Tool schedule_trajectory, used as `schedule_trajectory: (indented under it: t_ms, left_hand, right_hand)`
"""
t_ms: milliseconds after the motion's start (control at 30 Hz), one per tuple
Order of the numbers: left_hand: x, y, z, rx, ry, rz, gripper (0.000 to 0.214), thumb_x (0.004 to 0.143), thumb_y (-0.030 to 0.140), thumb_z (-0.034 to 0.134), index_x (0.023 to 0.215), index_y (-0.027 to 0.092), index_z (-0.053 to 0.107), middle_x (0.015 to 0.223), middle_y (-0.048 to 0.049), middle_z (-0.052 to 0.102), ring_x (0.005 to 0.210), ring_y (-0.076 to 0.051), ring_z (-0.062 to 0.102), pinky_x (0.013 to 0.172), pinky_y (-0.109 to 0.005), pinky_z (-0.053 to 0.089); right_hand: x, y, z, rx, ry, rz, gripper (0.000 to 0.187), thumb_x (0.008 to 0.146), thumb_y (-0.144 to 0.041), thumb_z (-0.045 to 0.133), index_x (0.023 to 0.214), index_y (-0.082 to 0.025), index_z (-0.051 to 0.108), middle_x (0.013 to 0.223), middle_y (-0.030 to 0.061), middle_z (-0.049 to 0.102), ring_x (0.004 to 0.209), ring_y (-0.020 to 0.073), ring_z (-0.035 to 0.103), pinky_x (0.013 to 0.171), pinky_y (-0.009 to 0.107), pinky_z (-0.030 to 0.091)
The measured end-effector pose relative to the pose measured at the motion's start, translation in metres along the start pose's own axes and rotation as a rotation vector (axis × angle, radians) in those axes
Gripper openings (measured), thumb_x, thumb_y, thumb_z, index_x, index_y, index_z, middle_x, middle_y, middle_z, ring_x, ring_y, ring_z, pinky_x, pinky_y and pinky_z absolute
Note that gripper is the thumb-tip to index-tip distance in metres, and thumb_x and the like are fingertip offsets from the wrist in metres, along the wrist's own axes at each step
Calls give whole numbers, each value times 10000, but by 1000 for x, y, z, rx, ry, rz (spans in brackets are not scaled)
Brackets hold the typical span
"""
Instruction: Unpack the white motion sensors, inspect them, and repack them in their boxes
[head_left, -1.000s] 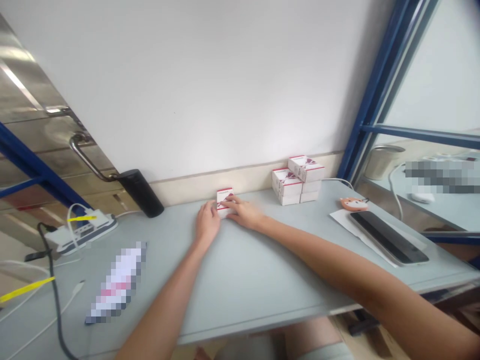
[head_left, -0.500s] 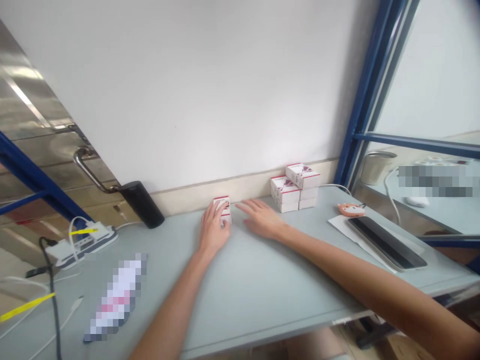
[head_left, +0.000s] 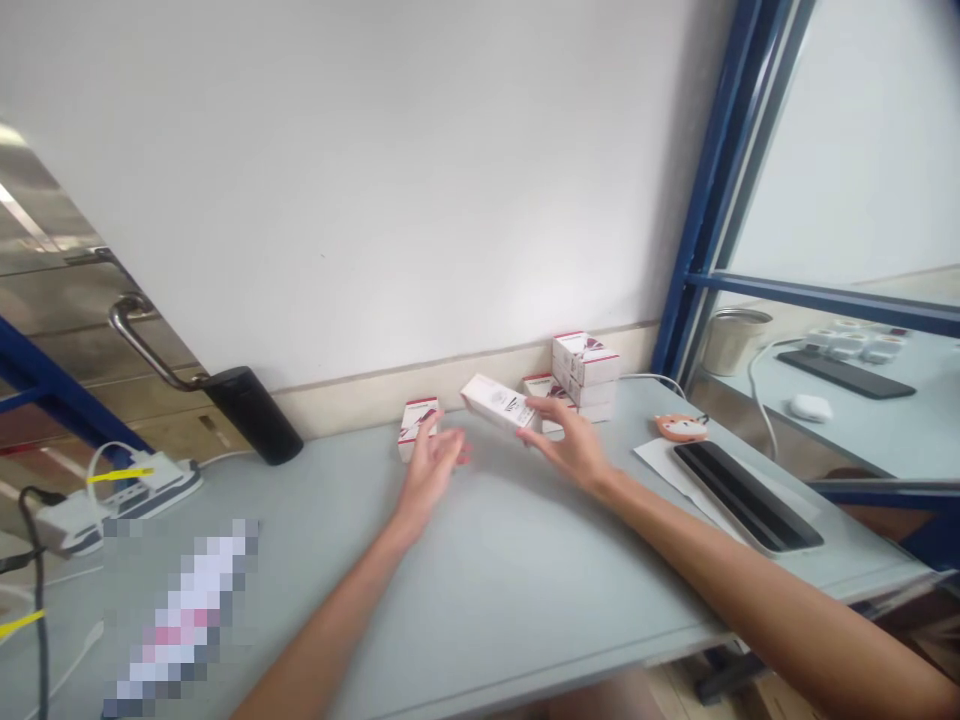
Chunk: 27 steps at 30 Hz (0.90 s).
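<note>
White printed carton (head_left: 495, 402) is tilting above the worktop (head_left: 487, 590), pinched in the grip of the right hand (head_left: 574, 448), one red-edged carton (head_left: 416, 418) standing apart beside the loosely spread left hand (head_left: 429, 472), stacked cartons (head_left: 592, 370) sitting by the wall (head_left: 420, 190), seemingly partway through.

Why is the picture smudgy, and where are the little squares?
Head view: the left hand looks smeared, perhaps from moving; small print on the held white box is too soft to read; a lower-left patch is pixelated, hiding details.
</note>
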<state>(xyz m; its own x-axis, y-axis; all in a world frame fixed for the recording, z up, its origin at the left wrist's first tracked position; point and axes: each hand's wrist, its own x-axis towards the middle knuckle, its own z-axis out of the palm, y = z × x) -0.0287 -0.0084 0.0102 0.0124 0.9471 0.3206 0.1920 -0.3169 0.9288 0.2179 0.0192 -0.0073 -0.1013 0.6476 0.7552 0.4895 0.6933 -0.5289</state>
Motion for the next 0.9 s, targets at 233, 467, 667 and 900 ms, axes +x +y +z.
schedule_trajectory:
  t_ms: [233,467,667,900]
  left_hand:
    - [-6,17,7,-279,34,-26,710,904,560,729,1476,318,385,1509,-142,581,1254,-280,676,1015,-453,577]
    - [-18,1,11,545,113,553,733,810,364,869,1459,340,530,1397,-91,654,1298,-303,617,1111,-465,501]
    - [-24,7,15,598,107,507,963,705,345,946,1525,358,440,1365,-80,669,1223,-307,661,1027,-450,560]
    - [-24,14,7,750,-41,855,793,745,480,908,1415,365,499,1394,-121,583,1172,-303,678,948,-457,600]
  right_hand:
    - [-14,-48,6,239,-210,-111,407,956,-366,699,1290,-231,510,1327,158,630,1191,279,661,1008,495,590]
    - [-7,-52,-3,156,-229,-87,476,1017,-408,624,1440,-244,482,1345,135,670,1202,273,678,1018,448,575]
    - [-5,-54,-7,-17,-199,-59,327,1073,-440,467,1297,-256,621,1131,86,771,936,235,749,775,344,604]
    - [7,-53,-15,239,64,204,460,1108,-544,322,1057,-256,676,888,40,714,676,179,650,589,285,533]
